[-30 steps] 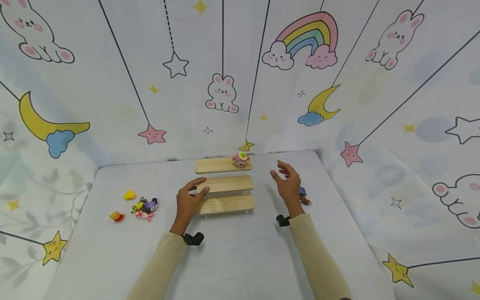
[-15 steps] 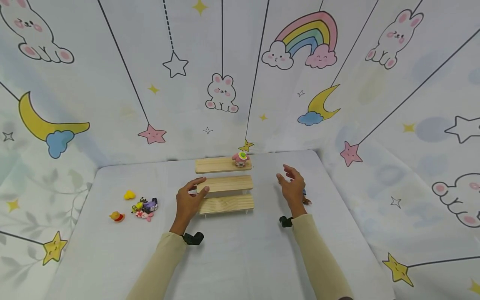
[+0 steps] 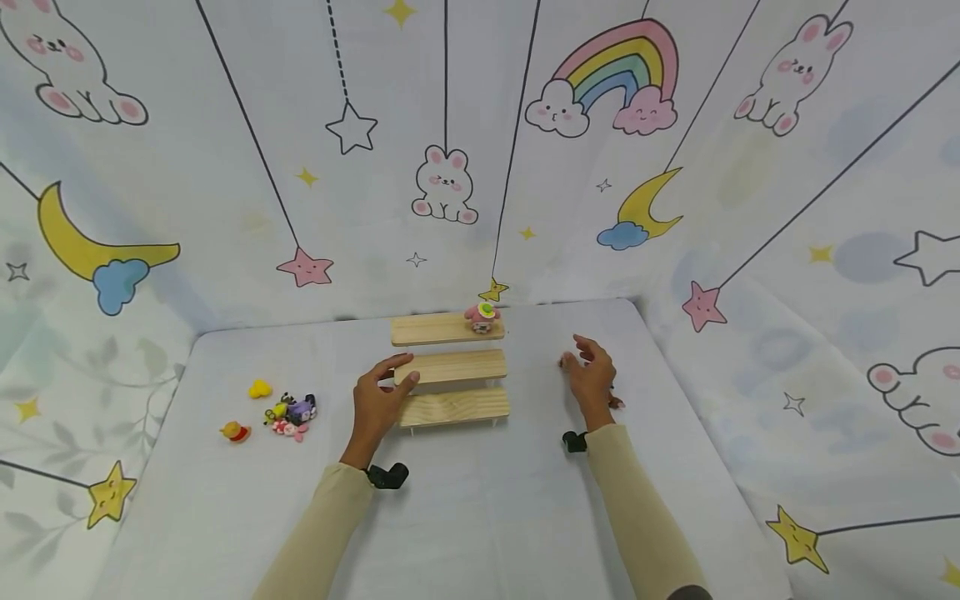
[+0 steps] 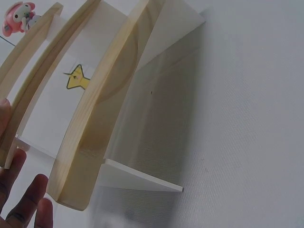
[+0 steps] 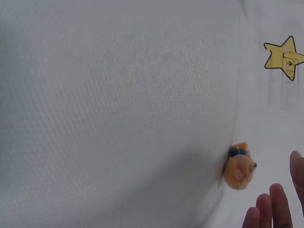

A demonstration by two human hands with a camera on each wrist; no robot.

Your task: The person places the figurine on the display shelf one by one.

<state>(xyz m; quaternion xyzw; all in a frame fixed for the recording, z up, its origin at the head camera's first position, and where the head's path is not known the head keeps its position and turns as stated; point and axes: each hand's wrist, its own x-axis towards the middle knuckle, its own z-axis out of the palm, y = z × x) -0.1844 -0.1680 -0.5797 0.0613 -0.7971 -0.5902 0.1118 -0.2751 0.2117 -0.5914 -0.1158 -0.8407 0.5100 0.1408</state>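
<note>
My left hand grips the left end of a three-tier wooden shelf stand at the middle tier, the thumb over the board in the left wrist view. On the rear tier, towards its right end, sits a pink figurine with a yellow-green patch on its head. My right hand hovers right of the stand with fingers loosely bent and nothing between them. Close by its fingertips, a small orange-brown figurine with blue clothing lies on the cloth. Behind that hand a brown bit of a toy shows, the remainder hidden.
At the left of the white cloth-covered table lie a yellow figure, a red-and-orange figurine and a cluster of colourful figurines. A patterned fabric backdrop rises along the table's back and sides.
My right hand has shifted right and slightly towards me, now covering more of the toy behind it. The left hand keeps its grip on the stand, which has stayed put.
</note>
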